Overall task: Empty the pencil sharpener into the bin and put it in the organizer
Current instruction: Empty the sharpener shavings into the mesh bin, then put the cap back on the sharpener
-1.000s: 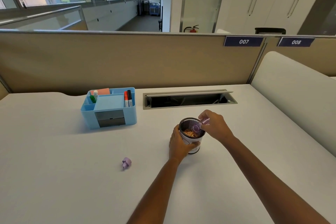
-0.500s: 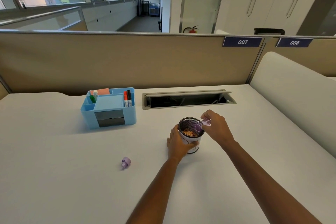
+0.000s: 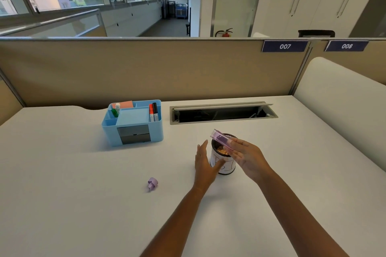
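A small black mesh bin (image 3: 223, 165) with a white label stands mid-desk, with brown shavings inside. My right hand (image 3: 246, 157) holds the clear purple sharpener case (image 3: 221, 139) tilted over the bin's rim, its open end up and to the left. My left hand (image 3: 203, 165) is beside the bin's left wall, fingers spread, thumb near the bin. The purple sharpener cap (image 3: 152, 183) lies on the desk to the left. The blue organizer (image 3: 132, 123) sits at the back left with markers in it.
A white desk (image 3: 73, 194) stretches all around. An open cable slot (image 3: 222, 112) runs behind the bin. A tan partition (image 3: 146, 71) closes the back, and a white rounded panel (image 3: 342, 110) borders the right side.
My right hand has lifted the purple case out of the bin's mouth and turned it upward to the left. My left hand has let go of the bin and opened.
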A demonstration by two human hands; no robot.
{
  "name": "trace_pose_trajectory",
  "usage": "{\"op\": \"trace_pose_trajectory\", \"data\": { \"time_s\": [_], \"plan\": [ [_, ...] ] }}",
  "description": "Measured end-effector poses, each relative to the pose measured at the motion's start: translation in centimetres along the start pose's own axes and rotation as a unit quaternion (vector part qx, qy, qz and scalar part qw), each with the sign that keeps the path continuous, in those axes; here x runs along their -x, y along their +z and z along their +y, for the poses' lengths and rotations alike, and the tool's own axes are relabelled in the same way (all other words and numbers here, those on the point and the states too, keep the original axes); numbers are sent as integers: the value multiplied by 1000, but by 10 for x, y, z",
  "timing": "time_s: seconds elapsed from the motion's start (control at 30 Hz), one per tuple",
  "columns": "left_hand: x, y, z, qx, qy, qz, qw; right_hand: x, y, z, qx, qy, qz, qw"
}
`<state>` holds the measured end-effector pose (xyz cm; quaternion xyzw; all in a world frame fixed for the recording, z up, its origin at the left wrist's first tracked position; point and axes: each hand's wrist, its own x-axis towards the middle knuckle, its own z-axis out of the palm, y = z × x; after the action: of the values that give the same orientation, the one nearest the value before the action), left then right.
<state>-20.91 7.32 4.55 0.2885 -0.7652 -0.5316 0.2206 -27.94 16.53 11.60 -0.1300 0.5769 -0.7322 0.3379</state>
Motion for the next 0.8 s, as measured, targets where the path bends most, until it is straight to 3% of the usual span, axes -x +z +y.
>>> {"op": "trace_pose_trajectory", "data": {
  "time_s": [0.33,0.47,0.57,0.63,0.7,0.8],
  "plan": [
    [27,-42,-1,124,-64,80,987,8,52,46,-97,79,-42,991],
    [28,-68,-9,119,-82,93,985,8,72,64,-75,99,-35,992],
    [28,-94,-16,69,-93,125,985,9,89,81,25,88,-16,996],
    [28,-111,-23,19,-81,139,987,11,99,92,173,26,-11,985],
    [29,-125,-30,-32,-76,154,985,13,107,102,329,-65,-33,941],
    [31,-145,-39,-78,-84,164,980,14,125,115,471,-146,-134,860]
  ]
}}
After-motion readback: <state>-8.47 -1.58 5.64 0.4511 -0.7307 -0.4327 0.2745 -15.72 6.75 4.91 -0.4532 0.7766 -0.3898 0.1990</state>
